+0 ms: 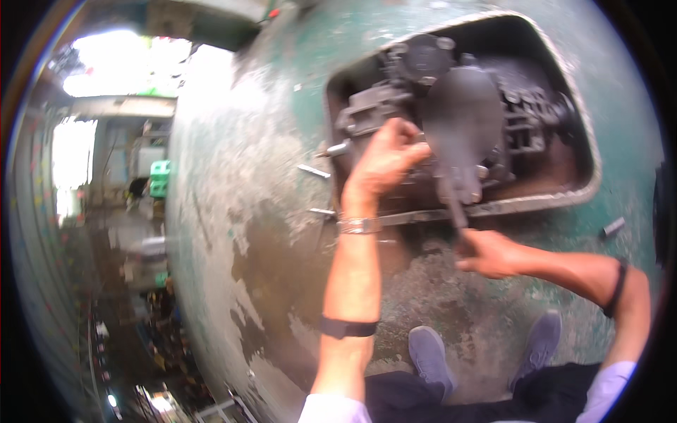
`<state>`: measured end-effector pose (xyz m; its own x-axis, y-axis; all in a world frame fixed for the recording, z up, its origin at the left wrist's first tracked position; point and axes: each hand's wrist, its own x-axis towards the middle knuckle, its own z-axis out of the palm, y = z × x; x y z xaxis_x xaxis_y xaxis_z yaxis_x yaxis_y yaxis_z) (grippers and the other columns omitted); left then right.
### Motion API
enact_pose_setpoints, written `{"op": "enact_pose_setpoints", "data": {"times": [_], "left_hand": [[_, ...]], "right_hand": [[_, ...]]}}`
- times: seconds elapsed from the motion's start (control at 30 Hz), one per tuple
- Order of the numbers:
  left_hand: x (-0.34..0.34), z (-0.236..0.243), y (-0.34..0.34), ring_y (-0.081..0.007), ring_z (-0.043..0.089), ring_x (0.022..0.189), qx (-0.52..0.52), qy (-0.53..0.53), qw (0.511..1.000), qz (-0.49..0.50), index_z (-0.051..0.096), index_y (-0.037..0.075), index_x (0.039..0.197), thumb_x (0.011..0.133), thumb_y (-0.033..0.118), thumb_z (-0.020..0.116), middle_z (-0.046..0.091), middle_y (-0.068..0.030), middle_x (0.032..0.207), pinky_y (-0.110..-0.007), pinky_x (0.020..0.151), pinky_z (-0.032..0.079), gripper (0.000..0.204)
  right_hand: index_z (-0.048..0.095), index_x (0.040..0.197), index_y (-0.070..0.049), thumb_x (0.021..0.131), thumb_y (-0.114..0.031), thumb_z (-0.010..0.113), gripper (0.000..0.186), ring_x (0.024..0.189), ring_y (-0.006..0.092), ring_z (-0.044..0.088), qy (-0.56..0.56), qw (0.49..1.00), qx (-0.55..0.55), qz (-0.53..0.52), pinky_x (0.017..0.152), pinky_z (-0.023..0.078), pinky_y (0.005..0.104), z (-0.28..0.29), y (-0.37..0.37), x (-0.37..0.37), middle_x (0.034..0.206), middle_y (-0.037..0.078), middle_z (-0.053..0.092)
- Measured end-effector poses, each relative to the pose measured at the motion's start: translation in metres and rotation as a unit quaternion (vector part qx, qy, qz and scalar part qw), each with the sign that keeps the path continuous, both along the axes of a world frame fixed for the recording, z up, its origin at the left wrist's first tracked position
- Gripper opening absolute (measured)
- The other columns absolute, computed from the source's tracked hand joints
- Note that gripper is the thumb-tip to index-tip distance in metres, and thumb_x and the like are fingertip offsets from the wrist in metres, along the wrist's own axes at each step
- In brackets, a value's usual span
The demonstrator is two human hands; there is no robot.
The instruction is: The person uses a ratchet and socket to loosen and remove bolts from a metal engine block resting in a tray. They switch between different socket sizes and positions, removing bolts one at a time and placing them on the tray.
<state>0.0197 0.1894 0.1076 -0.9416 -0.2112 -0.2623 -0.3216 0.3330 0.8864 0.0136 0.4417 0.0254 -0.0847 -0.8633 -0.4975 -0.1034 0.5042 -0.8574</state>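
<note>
A rectangular metal tray (582, 169) holds a dark, greasy machinery assembly (377, 106) with castings, bolts and a round housing (427, 58). A blurred dark oval part (462, 113) sits over its middle. My left hand (384, 158) reaches over the tray's left side, fingers curled at the part's left edge; what they hold is unclear. My right hand (490, 254), below the tray's near edge, is closed round the lower end of a long, blurred metal bar (455, 211), whose upper end runs into the assembly.
Metal pins (314, 170) lie left of the tray on the worn green concrete floor (268, 141), and a short cylinder (613, 226) at right. My shoes (430, 352) are below. A cluttered workshop with green crates (160, 178) and bright openings fills the left side.
</note>
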Motion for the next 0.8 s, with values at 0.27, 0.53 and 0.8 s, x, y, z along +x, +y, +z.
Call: {"op": "enact_pose_setpoints", "data": {"times": [0.27,0.53,0.8], "left_hand": [[-0.004,-0.002,-0.003,-0.0091,0.057,0.082,0.141,-0.033,0.989,0.025,0.053,0.001,0.108,0.086,0.011,0.071,0.063,-0.0037,0.092,-0.024,0.073,0.048,0.03],[-0.001,-0.005,-0.004,-0.0126,0.062,0.093,0.149,-0.024,0.988,0.035,0.052,-0.003,0.117,0.087,0.015,0.072,0.065,-0.0075,0.1,-0.026,0.086,0.05,0.04],[-0.007,-0.002,0.001,-0.0337,0.064,0.104,0.146,-0.019,0.989,0.003,0.051,-0.007,0.116,0.09,0.018,0.067,0.062,-0.0179,0.113,-0.044,0.095,0.051,0.04]], "right_hand": [[0.058,0.115,0.003,0.084,-0.037,0.071,0.052,0.104,0.0231,0.058,-0.336,0.938,-0.062,-0.064,0.089,0.046,0.0368,-0.017,-0.096,0.05,0.106,0.015,0.063],[0.071,0.088,0.001,0.082,-0.042,0.071,0.043,0.073,0.0203,0.066,0.039,0.991,0.093,0.089,0.07,0.052,0.0349,0.038,0.034,-0.083,0.077,0.011,0.069],[0.065,0.074,-0.004,0.073,-0.012,0.056,0.012,0.07,0.0362,0.066,0.626,0.721,-0.136,-0.265,0.069,0.051,0.0465,0.082,0.008,-0.197,0.073,0.02,0.065]]}}
